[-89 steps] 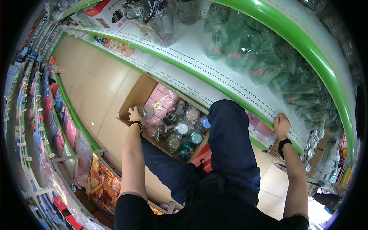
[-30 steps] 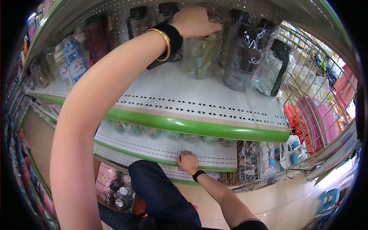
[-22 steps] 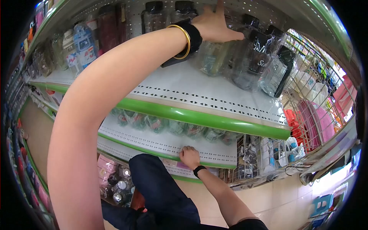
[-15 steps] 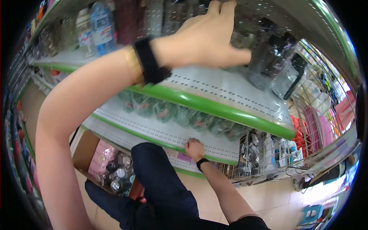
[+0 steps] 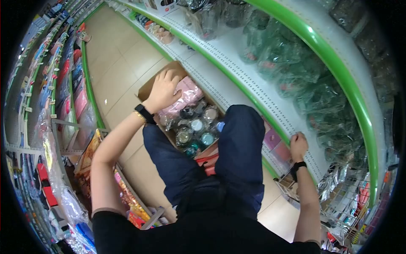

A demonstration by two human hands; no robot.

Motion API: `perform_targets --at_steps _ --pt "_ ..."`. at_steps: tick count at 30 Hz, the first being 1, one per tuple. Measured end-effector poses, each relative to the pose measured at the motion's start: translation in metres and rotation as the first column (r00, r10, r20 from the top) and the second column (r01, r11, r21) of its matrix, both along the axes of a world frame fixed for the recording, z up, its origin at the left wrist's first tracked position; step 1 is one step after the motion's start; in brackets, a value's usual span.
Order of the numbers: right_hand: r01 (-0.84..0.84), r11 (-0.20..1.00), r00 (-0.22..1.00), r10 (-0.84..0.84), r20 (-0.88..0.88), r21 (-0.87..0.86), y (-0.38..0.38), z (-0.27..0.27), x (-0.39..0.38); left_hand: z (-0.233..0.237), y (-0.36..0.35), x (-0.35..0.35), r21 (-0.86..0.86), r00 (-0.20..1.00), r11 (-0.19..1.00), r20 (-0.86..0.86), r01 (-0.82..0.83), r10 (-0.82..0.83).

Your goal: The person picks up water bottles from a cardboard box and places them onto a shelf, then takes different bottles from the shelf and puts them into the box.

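My left hand (image 5: pixel 164 89) hovers over the open cardboard box (image 5: pixel 149 86) on the floor, fingers stretched and apart, with a black band at the wrist. Right under its fingertips lies a pink package (image 5: pixel 186 92) in clear wrap. Beside the package in the box are several plastic-wrapped bottles or jars, one with a white lid (image 5: pixel 196 124) and another with a blue-green lid (image 5: pixel 207 139). My right hand (image 5: pixel 298 146) is curled round the front edge of the low white shelf (image 5: pixel 264 103), near its right end.
Plastic-wrapped greenish glassware (image 5: pixel 292 72) stands in a row on the low shelf. A green-edged upper shelf (image 5: pixel 321 46) curves over it. Wire baskets (image 5: pixel 347 211) stand at the lower right. Hanging packaged goods (image 5: pixel 67 106) line the left side of the tiled aisle (image 5: pixel 116 51).
My left hand has come down from the upper shelf to the box. The view has swung down and left. My right hand keeps its place on the low shelf edge.
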State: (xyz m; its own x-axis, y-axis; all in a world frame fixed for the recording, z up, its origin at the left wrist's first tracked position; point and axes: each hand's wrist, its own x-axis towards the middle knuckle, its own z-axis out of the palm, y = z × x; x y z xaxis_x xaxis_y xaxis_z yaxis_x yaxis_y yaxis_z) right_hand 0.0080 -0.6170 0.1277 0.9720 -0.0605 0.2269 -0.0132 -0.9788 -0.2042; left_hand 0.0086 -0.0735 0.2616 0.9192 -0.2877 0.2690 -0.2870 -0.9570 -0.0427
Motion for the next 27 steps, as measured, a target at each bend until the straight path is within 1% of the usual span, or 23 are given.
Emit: perform_targets --at_steps 1,3,4,6,7,9,10,11,12,13,14,15,16,17,19,20,21,23,24,26,27 --pt "-0.001 1.000 1.000 0.001 -0.024 0.006 -0.002 -0.001 0.000 -0.029 0.016 0.002 0.027 0.996 0.998 -0.072 -0.054 0.056" --pt "0.009 0.999 1.000 -0.009 -0.019 -0.041 -0.004 -0.006 0.002 -0.085 0.041 0.007 0.037 0.926 0.975 -0.307 -0.220 0.220" --pt "0.017 0.999 0.999 -0.018 -0.040 -0.035 -0.003 -0.007 -0.001 -0.105 0.045 0.008 0.080 0.856 0.950 -0.416 -0.300 0.306" --pt "-0.004 1.000 1.000 0.004 0.011 -0.014 -0.001 -0.003 0.001 -0.147 0.052 0.016 0.161 0.669 0.882 -0.596 -0.442 0.444" --pt "0.013 1.000 1.000 -0.013 0.003 -0.013 0.000 -0.001 0.002 -0.169 0.055 0.016 0.219 0.634 0.873 -0.614 -0.436 0.471" --pt "-0.014 1.000 1.000 0.014 0.001 0.009 0.002 0.003 -0.001 -0.210 0.061 0.014 0.229 0.526 0.834 -0.684 -0.501 0.505" --pt "0.006 1.000 0.999 -0.006 -0.032 -0.006 0.001 0.002 -0.001 -0.233 0.063 0.012 0.254 0.493 0.832 -0.706 -0.494 0.509" --pt "0.033 0.999 0.999 -0.033 -0.036 -0.011 0.000 0.002 -0.001 -0.249 0.060 0.011 0.277 0.460 0.829 -0.725 -0.485 0.512" --pt "0.023 1.000 1.000 -0.024 -0.019 -0.009 0.000 0.001 0.000 -0.245 0.046 0.015 0.274 0.376 0.838 -0.797 -0.472 0.473" --pt "0.013 1.000 1.000 -0.013 -0.003 -0.007 0.000 0.000 0.000 -0.252 0.034 0.015 0.213 0.369 0.818 -0.811 -0.535 0.453" --pt "0.035 0.999 0.999 -0.035 -0.007 -0.012 0.000 0.000 0.000 -0.258 0.024 0.018 0.176 0.382 0.809 -0.812 -0.561 0.441" --pt "0.023 1.000 1.000 -0.024 -0.021 -0.014 -0.001 0.000 0.001 -0.266 0.017 0.021 0.139 0.394 0.798 -0.812 -0.586 0.431" --pt "0.012 1.000 0.999 -0.013 -0.035 -0.015 -0.001 0.000 0.000 -0.274 0.010 0.024 0.164 0.360 0.778 -0.816 -0.606 0.453" --pt "0.035 0.999 0.999 -0.036 -0.037 -0.020 -0.001 -0.001 -0.001 -0.278 0.008 0.024 0.162 0.369 0.793 -0.818 -0.588 0.441" --pt "0.020 1.000 0.999 -0.021 -0.042 -0.016 -0.002 -0.001 0.000 -0.309 0.012 0.024 0.137 0.312 0.692 -0.818 -0.709 0.482" --pt "0.040 0.999 0.998 -0.041 -0.037 -0.027 -0.003 -0.003 0.000 -0.323 0.015 0.027 0.191 0.231 0.644 -0.828 -0.741 0.511" --pt "0.027 0.999 0.999 -0.028 -0.025 -0.024 -0.004 -0.005 0.000 -0.360 0.024 0.024 0.147 0.288 0.621 -0.788 -0.770 0.543" --pt "0.022 0.999 1.000 -0.022 -0.015 -0.030 -0.006 -0.004 0.002 -0.318 0.005 0.027 0.130 0.325 0.623 -0.760 -0.772 0.562" --pt "0.018 0.999 0.999 -0.019 -0.034 -0.031 -0.006 -0.003 0.002 -0.319 0.005 0.029 0.132 0.326 0.631 -0.765 -0.765 0.555" --pt "0.025 0.999 0.998 -0.027 -0.063 -0.025 -0.002 -0.003 -0.001 -0.315 0.014 0.030 0.087 0.319 0.601 -0.783 -0.795 0.535" --pt "0.004 1.000 1.000 -0.004 -0.006 0.007 0.000 -0.002 0.000 -0.318 0.021 0.031 0.092 0.321 0.609 -0.782 -0.788 0.534"
